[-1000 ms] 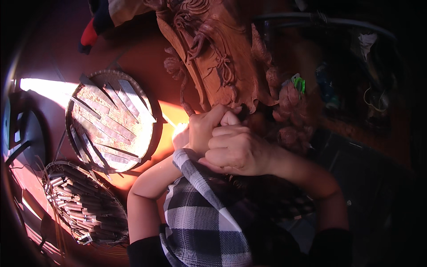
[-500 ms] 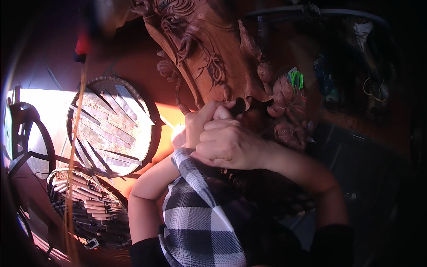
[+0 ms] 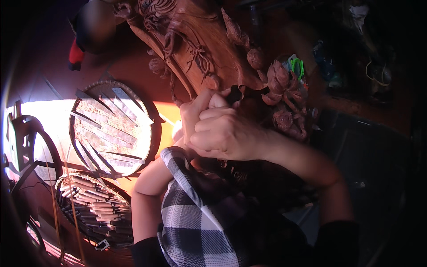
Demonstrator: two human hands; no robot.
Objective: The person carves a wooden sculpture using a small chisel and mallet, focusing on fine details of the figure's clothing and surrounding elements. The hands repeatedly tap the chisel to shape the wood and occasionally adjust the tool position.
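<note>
Both my hands are closed and pressed together at the lower edge of a reddish-brown wood carving (image 3: 222, 51). My left hand (image 3: 195, 116) is bent with its thumb side toward the wood. My right hand (image 3: 227, 135) is a fist lying against and partly over it. Whatever the fingers grip, if anything, is hidden between the hands. Beside them on the right, carved flower-like petals (image 3: 281, 84) stand out from the piece. A black-and-white checked cloth (image 3: 195, 222) lies over my lap just below the hands.
At left, a round woven tray (image 3: 111, 129) holds several flat metal blades in sunlight. Below it, a basket (image 3: 122, 196) is filled with wooden-handled tools. A dark metal-framed chair (image 3: 33, 151) stands at the far left. A bright green ring-shaped thing (image 3: 297, 69) sits behind the carved petals.
The view has shifted slightly, so the carving and my hands sit a little higher and further left. My hands remain closed together in nearly the same pose.
</note>
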